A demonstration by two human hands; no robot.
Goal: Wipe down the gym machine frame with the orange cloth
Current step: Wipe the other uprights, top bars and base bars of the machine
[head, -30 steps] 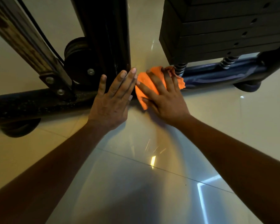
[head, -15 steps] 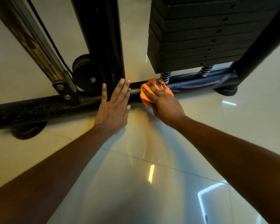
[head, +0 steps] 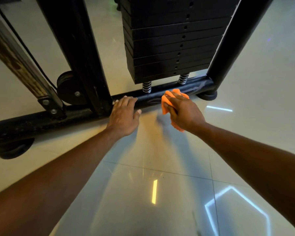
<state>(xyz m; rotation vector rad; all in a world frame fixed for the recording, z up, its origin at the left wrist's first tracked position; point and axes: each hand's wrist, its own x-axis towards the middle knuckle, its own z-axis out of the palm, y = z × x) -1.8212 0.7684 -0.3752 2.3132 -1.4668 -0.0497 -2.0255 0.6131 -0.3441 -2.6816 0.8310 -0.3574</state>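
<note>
My right hand [head: 184,110], fingers clenched around the crumpled orange cloth [head: 166,103], had travelled rightward along the black tubular base rail [head: 150,99] beneath the springs, leaving its right end outstanding; my left hand [head: 123,114] rested flat-fingered, holding nothing.

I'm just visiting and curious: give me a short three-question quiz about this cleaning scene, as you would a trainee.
1. True or false: the right hand grips the crumpled orange cloth.
2. The cloth is pressed against: A) the black stacked weight plates, B) the black horizontal base bar of the frame, C) the glossy tiled floor.
3. Where does the left hand rest?

Key: 1 true; 2 B; 3 on the same base bar, beside the black upright post, fingers lying over it.
</note>
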